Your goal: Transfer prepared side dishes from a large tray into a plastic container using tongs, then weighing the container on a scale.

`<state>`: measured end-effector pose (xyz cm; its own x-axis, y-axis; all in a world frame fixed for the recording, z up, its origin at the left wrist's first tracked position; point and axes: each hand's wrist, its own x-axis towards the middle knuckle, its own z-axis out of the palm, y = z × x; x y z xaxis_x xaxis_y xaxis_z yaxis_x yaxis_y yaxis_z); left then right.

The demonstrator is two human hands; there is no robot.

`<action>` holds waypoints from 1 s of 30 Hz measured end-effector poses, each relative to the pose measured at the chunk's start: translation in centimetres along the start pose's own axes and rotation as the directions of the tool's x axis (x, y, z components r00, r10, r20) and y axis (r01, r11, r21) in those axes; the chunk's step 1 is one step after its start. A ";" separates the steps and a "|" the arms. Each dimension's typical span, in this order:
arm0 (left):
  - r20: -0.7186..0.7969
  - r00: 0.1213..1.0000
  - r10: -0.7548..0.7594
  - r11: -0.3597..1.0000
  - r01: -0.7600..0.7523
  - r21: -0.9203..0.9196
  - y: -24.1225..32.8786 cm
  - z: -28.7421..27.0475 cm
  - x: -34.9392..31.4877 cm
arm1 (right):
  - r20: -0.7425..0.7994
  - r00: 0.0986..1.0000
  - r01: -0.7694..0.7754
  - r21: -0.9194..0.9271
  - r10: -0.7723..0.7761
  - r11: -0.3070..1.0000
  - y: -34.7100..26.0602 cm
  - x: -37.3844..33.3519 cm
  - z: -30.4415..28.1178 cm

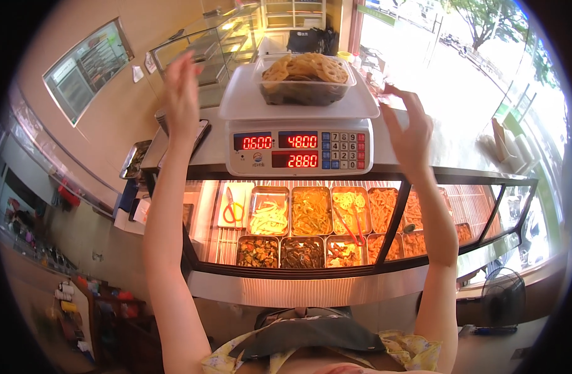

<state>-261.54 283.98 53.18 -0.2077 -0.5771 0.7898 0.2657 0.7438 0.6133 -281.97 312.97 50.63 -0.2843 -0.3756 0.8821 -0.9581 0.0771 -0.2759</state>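
A clear plastic tub (280,93) filled with sliced lotus root (308,67) over darker food sits on the white pan (239,100) of a digital scale (301,148), its red digits lit. My left hand (184,100) is raised beside the pan's left edge, fingers stretched upward and slightly blurred, with nothing seen in it. To the right of the pan, my right hand (412,131) is held up with thumb and fingers apart and curved. Neither hand touches the tub.
Below the scale, a lit glass display case (386,249) holds several metal trays of food (311,209), red-handled scissors (233,209) and red tongs (359,239). A phone-like dark object (203,129) lies left of the scale. A fan (504,294) stands lower right.
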 end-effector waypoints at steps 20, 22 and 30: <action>-0.083 0.995 -0.063 0.958 0.083 0.273 -7.1 -1.0 -11.2 | 0.244 0.879 0.448 -0.125 -0.410 0.885 -1.7 -8.5 2.3; -0.090 0.996 0.025 0.911 0.015 0.411 -7.1 -0.7 -11.2 | 0.223 0.899 0.412 -0.143 -0.377 0.900 -1.1 -7.7 2.2; -0.109 0.994 0.009 0.864 0.047 0.501 -7.0 -0.3 -10.9 | 0.181 0.944 0.305 -0.150 -0.277 0.941 -1.4 -6.6 2.4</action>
<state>-260.81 284.94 40.26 -0.1019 -0.6039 0.7905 -0.2519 0.7844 0.5668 -278.71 313.16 44.32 0.0036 -0.5434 0.8395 -0.9931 0.0961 0.0665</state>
